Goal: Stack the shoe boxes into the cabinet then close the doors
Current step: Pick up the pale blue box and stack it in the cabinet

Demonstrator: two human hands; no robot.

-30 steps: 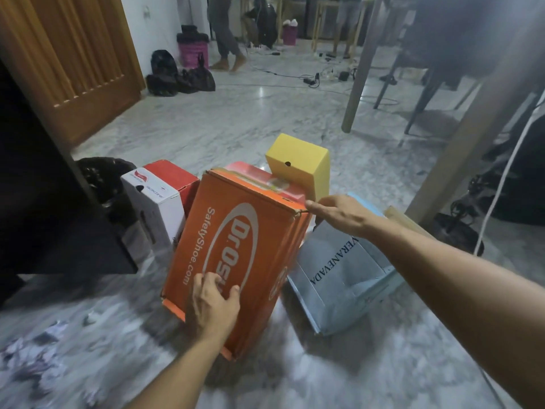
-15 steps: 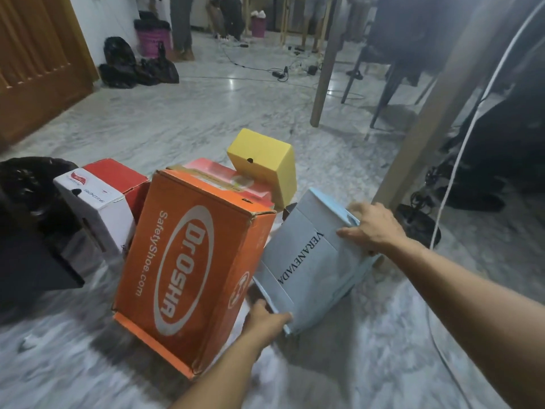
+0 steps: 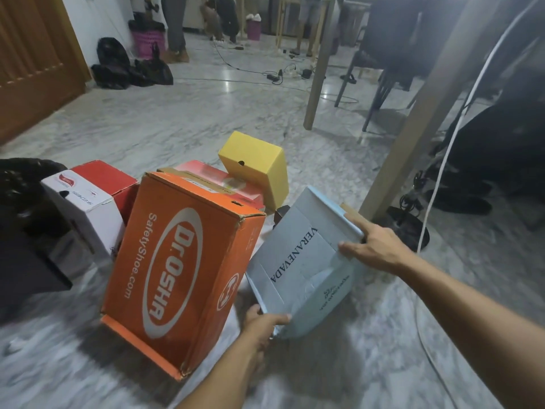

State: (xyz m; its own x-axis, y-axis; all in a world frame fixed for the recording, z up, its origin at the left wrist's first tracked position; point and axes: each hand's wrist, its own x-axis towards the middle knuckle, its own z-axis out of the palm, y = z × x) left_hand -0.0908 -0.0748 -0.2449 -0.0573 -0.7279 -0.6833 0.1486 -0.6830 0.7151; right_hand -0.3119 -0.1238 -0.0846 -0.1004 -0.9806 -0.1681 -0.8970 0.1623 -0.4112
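A grey-blue shoe box [image 3: 300, 261] marked VERANEVADA is tilted above the marble floor. My left hand [image 3: 262, 323] grips its near lower corner and my right hand [image 3: 371, 246] holds its far upper edge. Left of it a large orange Dr.OSHA box [image 3: 180, 267] stands on end. Behind that are a red box [image 3: 224, 181], a yellow box [image 3: 256, 163] and a white-and-red box [image 3: 85, 199]. A dark cabinet panel [image 3: 26, 261] shows at the far left.
A black plastic bag [image 3: 20, 181] lies at the left by the cabinet. Wooden table legs [image 3: 413, 125] and a white cable [image 3: 442, 160] stand to the right. Chairs, bags, cables and people's legs fill the far room; a wooden door [image 3: 32, 60] is at upper left.
My hands left the orange box and took the grey-blue box, which is now lifted slightly and tilted. The view swung to the right.
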